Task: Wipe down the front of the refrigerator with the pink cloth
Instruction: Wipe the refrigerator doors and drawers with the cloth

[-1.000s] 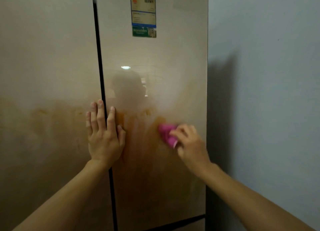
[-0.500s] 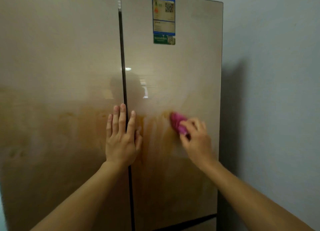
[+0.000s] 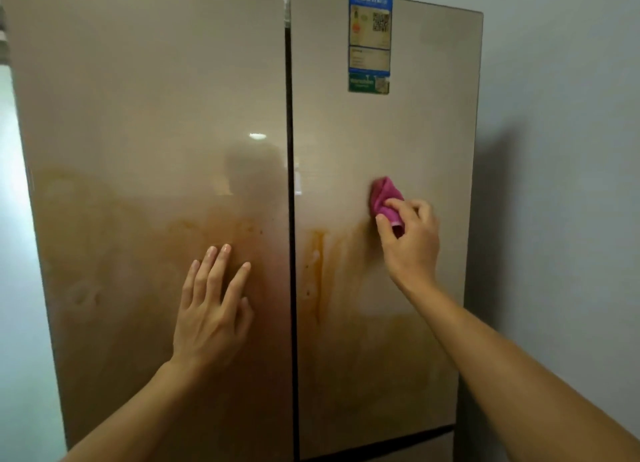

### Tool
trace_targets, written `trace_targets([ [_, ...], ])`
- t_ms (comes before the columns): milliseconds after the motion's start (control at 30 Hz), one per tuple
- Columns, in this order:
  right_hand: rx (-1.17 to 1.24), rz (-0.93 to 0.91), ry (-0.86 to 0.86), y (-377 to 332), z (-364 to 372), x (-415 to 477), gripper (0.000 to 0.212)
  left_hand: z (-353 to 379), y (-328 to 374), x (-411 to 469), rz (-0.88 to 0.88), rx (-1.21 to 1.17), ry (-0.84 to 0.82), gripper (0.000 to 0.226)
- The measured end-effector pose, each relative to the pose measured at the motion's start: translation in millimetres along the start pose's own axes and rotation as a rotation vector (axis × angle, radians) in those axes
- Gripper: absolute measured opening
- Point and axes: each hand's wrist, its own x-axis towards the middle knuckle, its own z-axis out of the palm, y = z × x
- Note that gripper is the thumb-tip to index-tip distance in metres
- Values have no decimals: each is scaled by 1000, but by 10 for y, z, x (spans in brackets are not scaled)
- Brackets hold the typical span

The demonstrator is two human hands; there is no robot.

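Cloth (image 3: pixel 383 198) half-hidden under right hand (image 3: pixel 408 240)

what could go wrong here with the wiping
The cloth is bunched small in the right hand, so each pass is narrow and may just smear the orange stain down the right door. The left hand is flat on the stained left door and may leave prints or pick up grime.
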Motion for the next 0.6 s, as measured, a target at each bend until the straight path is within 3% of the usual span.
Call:
trace_targets([
  [67, -30, -150, -77, 33, 119, -405, 25, 36, -121, -70, 28, 33, -15, 51],
  [133, -45, -285, -378, 84, 123, -761, 22, 83, -172, -99, 54, 44, -9, 53],
  [200, -12, -236, -744, 51, 16, -929, 17, 118, -171, -112, 64, 42, 8, 54],
  [233, 57, -184, -811, 1, -59, -897, 17, 132, -164, -117, 67, 39, 14, 54],
  [267, 143, -147, -743, -58, -119, -785, 17, 142, -162, -121, 70, 35, 20, 55],
  [333, 253, -108, -435, -186, -204, -377, 16, 147, -172, -115, 72, 37, 27, 55],
  [400, 228, -47, -209, -300, -217, 58, 21, 150, -173, -116, 77, 41, 30, 55],
  [500, 39, -13, -1, -399, -52, 287, 29, 154, -181, -128, 82, 33, 27, 54],
  [600, -20, -85, 59, -408, 203, 47, 31, 169, -189, -129, 83, 32, 25, 54],
])
